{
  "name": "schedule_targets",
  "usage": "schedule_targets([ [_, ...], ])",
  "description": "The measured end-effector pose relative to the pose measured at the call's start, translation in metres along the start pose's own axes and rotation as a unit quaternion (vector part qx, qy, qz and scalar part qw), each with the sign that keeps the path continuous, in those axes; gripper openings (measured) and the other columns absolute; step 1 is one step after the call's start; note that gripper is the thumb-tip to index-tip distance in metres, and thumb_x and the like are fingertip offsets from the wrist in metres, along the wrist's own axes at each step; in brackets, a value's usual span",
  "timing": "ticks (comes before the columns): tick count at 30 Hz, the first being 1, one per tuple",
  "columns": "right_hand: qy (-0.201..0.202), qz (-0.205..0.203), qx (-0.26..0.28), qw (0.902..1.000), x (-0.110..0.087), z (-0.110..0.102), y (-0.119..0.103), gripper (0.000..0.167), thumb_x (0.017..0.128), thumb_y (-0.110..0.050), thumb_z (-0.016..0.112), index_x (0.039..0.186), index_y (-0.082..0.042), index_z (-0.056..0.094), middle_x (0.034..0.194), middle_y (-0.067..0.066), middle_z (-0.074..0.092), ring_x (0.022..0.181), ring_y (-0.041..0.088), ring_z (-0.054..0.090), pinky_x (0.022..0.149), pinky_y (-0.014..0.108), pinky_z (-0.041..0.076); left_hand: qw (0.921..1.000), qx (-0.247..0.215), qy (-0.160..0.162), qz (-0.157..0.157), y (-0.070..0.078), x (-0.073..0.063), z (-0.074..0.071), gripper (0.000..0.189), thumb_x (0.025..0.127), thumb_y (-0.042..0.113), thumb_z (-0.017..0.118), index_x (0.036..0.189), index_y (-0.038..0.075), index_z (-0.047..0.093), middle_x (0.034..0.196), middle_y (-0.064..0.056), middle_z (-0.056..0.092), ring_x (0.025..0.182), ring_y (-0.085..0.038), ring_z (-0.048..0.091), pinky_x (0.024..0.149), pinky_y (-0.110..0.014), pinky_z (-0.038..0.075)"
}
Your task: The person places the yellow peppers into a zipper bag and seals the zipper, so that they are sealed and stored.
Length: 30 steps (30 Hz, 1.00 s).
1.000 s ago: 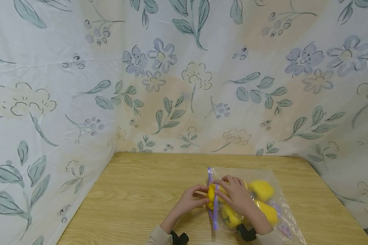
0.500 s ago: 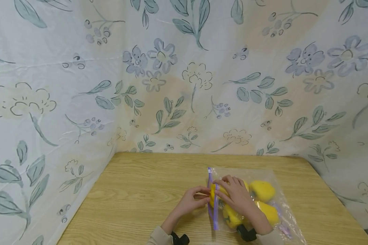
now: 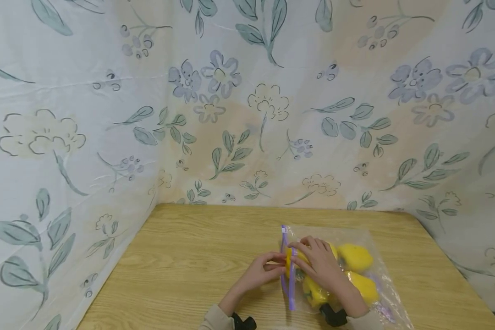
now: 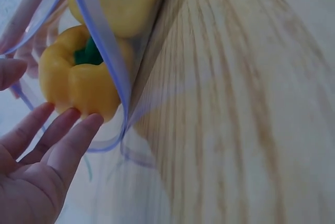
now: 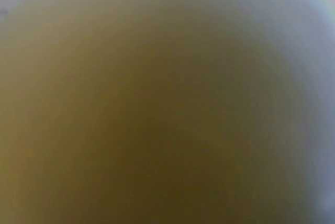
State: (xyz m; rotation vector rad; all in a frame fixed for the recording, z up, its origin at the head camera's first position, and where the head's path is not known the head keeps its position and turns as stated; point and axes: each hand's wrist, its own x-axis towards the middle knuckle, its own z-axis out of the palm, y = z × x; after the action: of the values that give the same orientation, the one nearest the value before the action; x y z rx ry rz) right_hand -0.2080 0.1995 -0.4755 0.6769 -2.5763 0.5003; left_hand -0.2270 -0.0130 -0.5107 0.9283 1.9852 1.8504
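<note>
A clear zip bag (image 3: 352, 233) with purple zip edges lies on the table, its mouth facing left. Several yellow bell peppers (image 3: 355, 257) are inside. At the mouth sits another yellow bell pepper (image 4: 78, 85), its green stem showing in the left wrist view. My left hand (image 3: 262, 271) touches this pepper with nearly straight fingertips (image 4: 94, 120), the thumb standing off to its side. Over the top of the bag lies my right hand (image 3: 319, 263), its thumb and fingers gripping the upper purple edge. The right wrist view is only a yellowish blur.
The wooden table (image 3: 189, 256) stretches to the left of the bag. A floral cloth (image 3: 214, 151) hangs behind and along both sides. Black wrist mounts (image 3: 333, 315) sit near the sleeves, one close to the peppers.
The pepper at the mouth has slid right, further into the bag, with my left hand following it. My right hand has stayed on the bag. The head view has shifted slightly.
</note>
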Motion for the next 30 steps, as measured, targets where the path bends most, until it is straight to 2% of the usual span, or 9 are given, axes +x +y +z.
schedule_targets([
  [7,0.004,0.003,-0.004,1.0,0.001,0.0,0.0,0.031,0.091,-0.043,0.055,0.119,-0.031,0.059,0.106,-0.003,0.052,0.101,0.023,0.05,0.091,0.052,0.035,0.9999,-0.012,-0.005,-0.011,0.001,0.0,0.002,0.039,0.093,0.01,0.055,0.128,-0.005,0.047,0.124,-0.024,0.052,0.115,-0.036,0.054,0.089,-0.025,0.05],
  [12,0.012,0.002,-0.006,0.9999,0.003,0.0,0.0,0.03,0.091,-0.042,0.055,0.118,-0.031,0.059,0.105,-0.002,0.052,0.1,0.023,0.049,0.09,0.052,0.035,0.9999,0.006,-0.001,-0.016,0.004,-0.002,0.004,0.04,0.093,0.013,0.055,0.129,-0.002,0.047,0.124,-0.023,0.053,0.114,-0.038,0.054,0.087,-0.023,0.051],
  [16,0.009,0.003,-0.004,0.9999,0.003,-0.001,-0.001,0.03,0.091,-0.042,0.054,0.119,-0.031,0.058,0.106,-0.002,0.052,0.1,0.024,0.049,0.09,0.052,0.035,0.9994,0.028,0.002,-0.02,0.015,-0.005,0.007,0.04,0.092,0.013,0.057,0.128,-0.004,0.048,0.121,-0.025,0.056,0.111,-0.039,0.056,0.085,-0.021,0.05],
  [20,0.003,0.004,0.002,1.0,0.003,-0.001,-0.002,0.031,0.091,-0.041,0.055,0.12,-0.031,0.058,0.106,-0.002,0.051,0.101,0.024,0.049,0.091,0.053,0.034,0.9992,0.031,-0.007,-0.023,0.03,-0.008,0.008,0.041,0.091,0.01,0.057,0.127,-0.007,0.047,0.119,-0.026,0.057,0.11,-0.041,0.055,0.086,-0.02,0.049],
  [23,0.0,0.005,0.004,1.0,0.002,-0.001,-0.002,0.032,0.091,-0.041,0.055,0.121,-0.03,0.058,0.107,-0.002,0.051,0.102,0.024,0.049,0.092,0.053,0.034,0.9993,0.031,-0.013,-0.016,0.032,-0.008,0.009,0.041,0.091,0.008,0.056,0.128,-0.007,0.046,0.12,-0.025,0.057,0.111,-0.042,0.054,0.089,-0.023,0.048],
  [26,-0.001,0.004,0.004,1.0,0.002,0.0,-0.002,0.032,0.091,-0.041,0.055,0.121,-0.03,0.058,0.107,-0.002,0.051,0.102,0.025,0.049,0.092,0.053,0.034,0.999,0.039,-0.021,-0.001,0.016,-0.005,0.007,0.042,0.092,0.011,0.056,0.13,-0.003,0.046,0.122,-0.02,0.057,0.111,-0.032,0.056,0.091,-0.024,0.048],
  [30,0.0,0.0,0.002,1.0,0.002,-0.001,-0.001,0.033,0.091,-0.04,0.056,0.121,-0.029,0.058,0.107,-0.001,0.051,0.102,0.024,0.05,0.092,0.053,0.035,0.9987,0.038,-0.035,0.001,-0.001,-0.001,0.005,0.041,0.093,0.015,0.055,0.132,0.003,0.046,0.125,-0.014,0.057,0.112,-0.024,0.057,0.09,-0.022,0.048],
])
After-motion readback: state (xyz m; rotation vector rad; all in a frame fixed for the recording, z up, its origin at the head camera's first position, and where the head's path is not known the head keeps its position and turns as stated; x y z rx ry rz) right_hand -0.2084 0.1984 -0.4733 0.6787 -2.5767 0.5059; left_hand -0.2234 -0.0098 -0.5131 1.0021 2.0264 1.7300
